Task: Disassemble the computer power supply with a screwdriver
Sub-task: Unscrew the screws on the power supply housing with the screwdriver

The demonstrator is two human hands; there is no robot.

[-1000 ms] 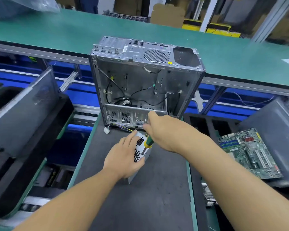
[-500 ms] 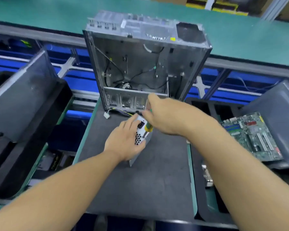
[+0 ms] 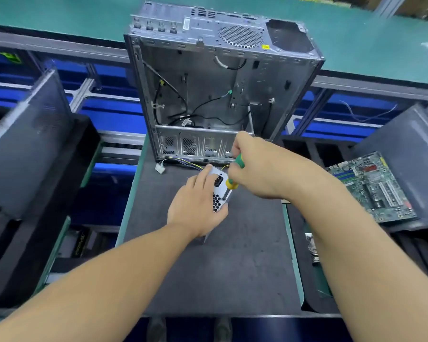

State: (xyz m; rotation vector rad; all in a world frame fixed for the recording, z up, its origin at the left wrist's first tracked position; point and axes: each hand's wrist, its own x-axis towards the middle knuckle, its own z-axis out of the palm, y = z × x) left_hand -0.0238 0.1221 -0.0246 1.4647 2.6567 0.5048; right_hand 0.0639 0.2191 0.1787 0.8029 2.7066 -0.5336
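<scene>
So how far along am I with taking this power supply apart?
Done: the power supply is out of the open case and sits on the grey mat. In hand: your left hand holds it while your right hand grips the screwdriver, tip against its vented end, apparently at a screw. Left: the housing looks closed, so any other screws and the cover are yet to come off.

One power supply (image 3: 220,193), one screwdriver (image 3: 231,184), one case (image 3: 208,90), one motherboard (image 3: 373,186)

Left hand (image 3: 195,208) holds power supply (image 3: 220,192); right hand (image 3: 257,166) grips screwdriver (image 3: 232,185).
</scene>
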